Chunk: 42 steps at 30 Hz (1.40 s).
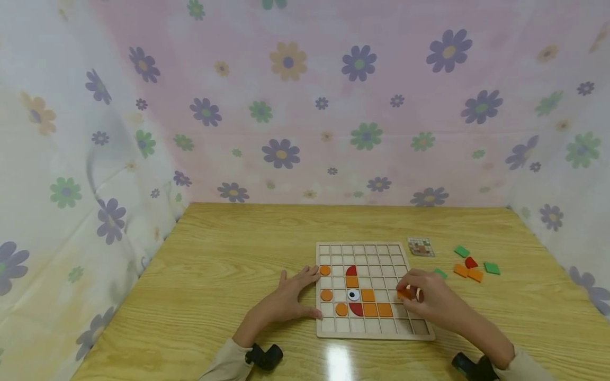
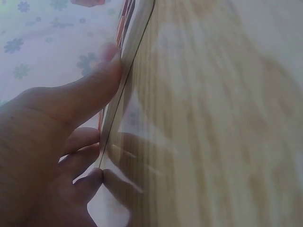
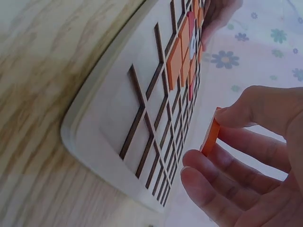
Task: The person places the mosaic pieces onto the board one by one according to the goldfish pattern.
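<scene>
the right grip [image 1: 431, 295] pinches a flat orange tile [image 3: 211, 137], best lowered level while the left grip [image 1: 287, 299], fingers relaxed, steadies the pale wooden grid board [image 1: 359, 328].

No words, numbers or brands can be read in any view. The small rectangular card [image 1: 421, 247] on the desk [image 1: 229, 227], just right of the far right corner of the pale wooden gridded board [image 1: 376, 336], carries a printed coloured grid, too small to make out any lettering. A white round tile [image 1: 356, 298] on the board bears a black eye-like dot.
</scene>
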Each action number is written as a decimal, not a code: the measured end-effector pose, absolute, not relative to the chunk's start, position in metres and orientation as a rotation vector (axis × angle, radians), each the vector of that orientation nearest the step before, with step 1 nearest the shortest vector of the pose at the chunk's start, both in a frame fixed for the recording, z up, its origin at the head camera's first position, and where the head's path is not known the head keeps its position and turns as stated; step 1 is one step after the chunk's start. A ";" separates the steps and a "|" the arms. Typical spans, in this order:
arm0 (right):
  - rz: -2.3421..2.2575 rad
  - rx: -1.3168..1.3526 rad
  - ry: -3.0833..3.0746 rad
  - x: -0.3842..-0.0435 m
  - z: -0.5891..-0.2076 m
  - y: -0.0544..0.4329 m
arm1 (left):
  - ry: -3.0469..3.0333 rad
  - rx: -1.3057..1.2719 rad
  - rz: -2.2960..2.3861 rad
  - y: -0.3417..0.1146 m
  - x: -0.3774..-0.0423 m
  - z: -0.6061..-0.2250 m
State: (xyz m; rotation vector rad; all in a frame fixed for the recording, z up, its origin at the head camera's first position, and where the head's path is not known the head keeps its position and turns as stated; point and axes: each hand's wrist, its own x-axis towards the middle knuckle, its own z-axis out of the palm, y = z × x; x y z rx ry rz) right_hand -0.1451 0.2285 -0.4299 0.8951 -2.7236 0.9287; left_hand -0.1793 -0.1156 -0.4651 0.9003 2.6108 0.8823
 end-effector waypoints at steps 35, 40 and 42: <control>0.913 1.045 -2.749 -0.159 -0.443 0.210 | 2.608 0.898 0.851 -0.113 -0.180 -0.463; 0.902 0.993 -2.773 -0.156 -0.436 0.222 | 2.600 0.881 0.865 -0.113 -0.179 -0.461; 0.897 0.978 -2.773 -0.155 -0.434 0.228 | 2.596 0.875 0.865 -0.113 -0.179 -0.461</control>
